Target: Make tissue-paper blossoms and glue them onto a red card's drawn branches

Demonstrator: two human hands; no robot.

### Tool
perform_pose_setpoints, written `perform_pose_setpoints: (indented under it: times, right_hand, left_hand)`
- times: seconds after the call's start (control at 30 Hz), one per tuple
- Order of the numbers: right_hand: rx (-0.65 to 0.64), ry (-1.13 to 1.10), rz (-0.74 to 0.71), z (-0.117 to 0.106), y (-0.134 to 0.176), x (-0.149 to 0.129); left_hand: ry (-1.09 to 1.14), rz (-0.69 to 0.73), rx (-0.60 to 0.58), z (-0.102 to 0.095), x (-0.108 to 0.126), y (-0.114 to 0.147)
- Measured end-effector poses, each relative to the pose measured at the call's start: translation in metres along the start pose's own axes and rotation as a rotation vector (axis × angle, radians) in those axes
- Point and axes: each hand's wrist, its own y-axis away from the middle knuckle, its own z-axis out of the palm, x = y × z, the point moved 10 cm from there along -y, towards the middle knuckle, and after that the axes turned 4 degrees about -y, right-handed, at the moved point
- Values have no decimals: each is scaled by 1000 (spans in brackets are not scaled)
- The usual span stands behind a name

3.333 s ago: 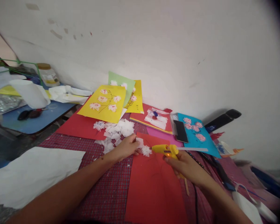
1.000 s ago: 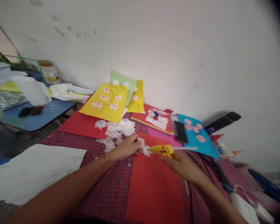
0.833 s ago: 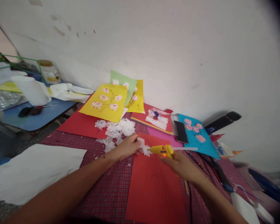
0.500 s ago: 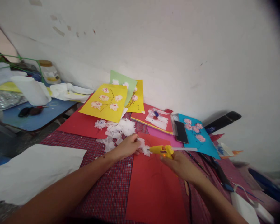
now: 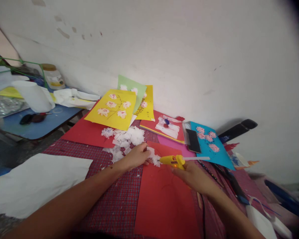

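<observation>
My right hand point(image 5: 186, 172) is closed around the handle of a yellow hot glue gun point(image 5: 171, 161), with a clear glue stick point(image 5: 196, 158) sticking out of its back. The gun's nozzle points left and meets a white tissue paper flower point(image 5: 155, 160) near the top of a red sheet point(image 5: 164, 199). My left hand point(image 5: 140, 154) pinches a small piece of white tissue paper point(image 5: 150, 152) at the flower's edge. Just beyond that hand lies a heap of loose tissue paper pieces point(image 5: 134, 135). Dark curved lines run faintly across the red sheet.
Yellow point(image 5: 109, 108) and green point(image 5: 133, 84) flower sheets lean by the wall. To the right are a phone point(image 5: 193, 140), a blue flower sheet point(image 5: 209, 146) and a black umbrella-like object point(image 5: 236, 131). White paper point(image 5: 40, 182) lies left; a blue stool point(image 5: 47, 122) holds a white roll point(image 5: 32, 96).
Both hands stay almost in place, with the glue gun still at the flower. The glue stick shows slightly less length behind the gun.
</observation>
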Motion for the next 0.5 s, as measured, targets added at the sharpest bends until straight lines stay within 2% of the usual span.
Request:
perform_pose_setpoints:
  times: [0.23,0.5]
  right_hand:
    - [-22,11,45,-1,2,7]
    - [-31,-90,-41,-8,9,4]
  left_hand:
    - [13,0,6,-1,-3,-2]
    - [6,-5,6,0,-2,-1]
